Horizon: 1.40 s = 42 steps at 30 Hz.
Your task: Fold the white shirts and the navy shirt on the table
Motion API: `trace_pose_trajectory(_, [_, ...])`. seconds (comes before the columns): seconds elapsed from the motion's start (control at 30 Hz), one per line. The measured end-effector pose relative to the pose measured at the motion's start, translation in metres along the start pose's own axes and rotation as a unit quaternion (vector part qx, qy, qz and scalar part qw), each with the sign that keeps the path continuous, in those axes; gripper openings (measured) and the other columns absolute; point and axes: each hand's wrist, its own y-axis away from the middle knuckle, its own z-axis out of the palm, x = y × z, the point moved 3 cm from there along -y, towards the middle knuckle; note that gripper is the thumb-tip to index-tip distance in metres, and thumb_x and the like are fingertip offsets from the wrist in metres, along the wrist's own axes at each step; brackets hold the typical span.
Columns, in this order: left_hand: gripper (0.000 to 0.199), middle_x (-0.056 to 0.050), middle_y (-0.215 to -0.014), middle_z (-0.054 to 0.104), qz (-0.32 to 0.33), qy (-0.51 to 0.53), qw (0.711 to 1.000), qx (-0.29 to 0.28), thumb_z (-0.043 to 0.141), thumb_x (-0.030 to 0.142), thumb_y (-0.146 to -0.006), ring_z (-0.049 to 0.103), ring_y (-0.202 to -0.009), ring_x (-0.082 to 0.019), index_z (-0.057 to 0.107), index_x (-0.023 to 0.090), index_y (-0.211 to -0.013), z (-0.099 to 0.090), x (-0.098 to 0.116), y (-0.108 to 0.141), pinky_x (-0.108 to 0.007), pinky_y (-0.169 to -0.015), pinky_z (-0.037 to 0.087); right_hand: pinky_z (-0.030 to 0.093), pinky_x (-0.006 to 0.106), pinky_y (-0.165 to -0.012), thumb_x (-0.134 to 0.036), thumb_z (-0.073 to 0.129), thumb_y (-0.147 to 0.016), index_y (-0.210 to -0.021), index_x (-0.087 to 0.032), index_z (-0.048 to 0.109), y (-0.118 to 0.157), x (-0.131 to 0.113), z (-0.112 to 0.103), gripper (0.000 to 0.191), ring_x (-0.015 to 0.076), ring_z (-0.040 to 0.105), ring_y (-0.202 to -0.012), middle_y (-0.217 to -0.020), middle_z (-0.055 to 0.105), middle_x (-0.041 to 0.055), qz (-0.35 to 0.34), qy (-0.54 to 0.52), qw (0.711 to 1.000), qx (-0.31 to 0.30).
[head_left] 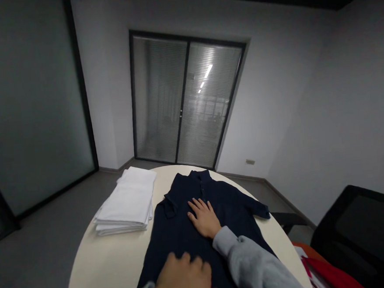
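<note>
A dark navy short-sleeved polo shirt lies spread on the round table, front up, its collar at the far edge. Its left-side sleeve is bent, while the other sleeve reaches over the table's right edge. My right hand rests flat and open on the shirt's chest, just below the button placket, fingers spread. Nearer to me, my left hand is over the lower part of the shirt, blurred, with its fingers a little apart and nothing visible in it. Whether it touches the cloth I cannot tell. The shirt's hem is out of view.
A stack of folded white cloths sits on the left of the cream table. At the right stands a black chair, with red fabric beside the table. Beyond are a glass double door and grey walls.
</note>
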Motion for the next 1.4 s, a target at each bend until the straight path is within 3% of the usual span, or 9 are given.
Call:
trace_pose_trajectory(0.13, [0.060,-0.020,-0.155,0.052,-0.077,0.044,0.989,0.116,0.038,0.037,-0.098,0.051,-0.140,-0.038,0.052,0.013,-0.151,-0.050,-0.014,-0.080,-0.052,-0.107,0.049,0.009,0.055,-0.129,-0.046,0.038,-0.105,-0.163,-0.029,0.033,-0.002,0.017,0.020,0.061,0.0286,0.017,-0.160,-0.172,0.024,0.0040,-0.011,0.023,1.000,-0.008])
trace_pose_trajectory(0.23, [0.081,-0.018,-0.172,0.024,-0.166,0.101,0.974,0.120,0.038,0.052,-0.099,0.037,-0.151,-0.039,0.020,0.012,-0.167,-0.022,-0.043,-0.141,-0.055,-0.118,0.037,0.006,0.059,-0.128,-0.045,0.046,-0.100,-0.165,-0.030,0.028,0.000,0.024,0.019,0.069,0.0319,0.014,-0.160,-0.174,0.017,0.0063,-0.038,0.049,0.998,-0.030])
trace_pose_trajectory(0.4, [0.078,-0.014,-0.169,0.033,-0.213,0.070,0.962,0.157,0.018,0.058,-0.103,0.026,-0.157,-0.031,0.030,0.012,-0.165,0.022,-0.100,-0.192,-0.053,-0.128,0.018,0.010,0.063,-0.126,-0.044,0.034,-0.104,-0.164,-0.036,0.028,-0.008,0.030,0.012,0.061,0.0285,0.014,-0.160,-0.173,0.021,0.0008,-0.003,0.033,0.999,-0.035])
trace_pose_trajectory(0.6, [0.076,-0.012,-0.171,0.025,-0.315,0.010,0.933,0.172,0.027,0.056,-0.101,0.019,-0.159,-0.035,0.037,0.011,-0.162,0.007,-0.156,-0.209,-0.053,-0.125,0.025,0.007,0.056,-0.128,-0.055,0.032,-0.104,-0.161,-0.031,0.036,-0.015,0.030,0.010,0.062,0.0227,0.021,-0.159,-0.170,0.030,-0.0006,0.062,-0.022,0.998,0.017])
trace_pose_trajectory(0.77, [0.074,-0.015,-0.170,0.030,-0.357,-0.009,0.914,0.194,0.033,0.054,-0.100,0.021,-0.157,-0.044,0.040,0.013,-0.161,0.001,-0.167,-0.221,-0.068,-0.123,0.014,0.020,0.047,-0.127,-0.046,0.045,-0.099,-0.157,-0.027,0.044,-0.018,0.037,0.005,0.062,0.0239,0.033,-0.154,-0.167,0.037,0.0024,0.087,-0.060,0.990,0.090])
trace_pose_trajectory(0.9, [0.071,-0.016,-0.167,0.035,-0.355,-0.019,0.910,0.214,0.037,0.053,-0.098,0.022,-0.154,-0.050,0.046,0.016,-0.158,0.001,-0.168,-0.221,-0.081,-0.116,0.008,0.043,0.040,-0.109,-0.036,0.045,-0.096,-0.147,-0.020,0.053,-0.010,0.083,-0.016,0.054,0.0270,0.053,-0.135,-0.152,0.054,0.0122,0.227,-0.051,0.945,0.230])
trace_pose_trajectory(1.03, [0.063,-0.017,-0.164,0.041,-0.348,-0.023,0.909,0.228,0.043,0.051,-0.097,0.027,-0.152,-0.051,0.057,0.018,-0.149,0.001,-0.167,-0.219,-0.084,-0.114,0.009,0.042,0.048,-0.102,-0.040,0.047,-0.097,-0.138,-0.018,0.060,0.010,0.152,-0.027,0.048,0.0333,0.056,-0.127,-0.141,0.058,0.0176,0.369,0.028,0.901,0.228])
trace_pose_trajectory(1.2, [0.057,-0.015,-0.164,0.042,-0.232,-0.042,0.937,0.257,0.045,0.043,-0.098,0.027,-0.154,-0.043,0.056,0.017,-0.148,0.004,-0.158,-0.225,-0.080,-0.117,0.013,0.038,0.054,-0.101,-0.050,0.045,-0.098,-0.127,-0.018,0.068,0.035,0.211,-0.024,0.049,0.0384,0.052,-0.128,-0.134,0.060,0.0212,0.457,0.079,0.867,0.185])
trace_pose_trajectory(1.4, [0.055,-0.011,-0.160,0.049,-0.103,-0.025,0.975,0.193,0.039,0.047,-0.102,0.037,-0.151,-0.033,0.057,0.022,-0.147,0.016,-0.149,-0.231,-0.067,-0.124,0.020,0.037,0.055,-0.098,-0.054,0.047,-0.097,-0.127,-0.016,0.066,0.051,0.234,-0.026,0.053,0.0413,0.054,-0.125,-0.133,0.061,0.0225,0.520,0.103,0.820,0.215])
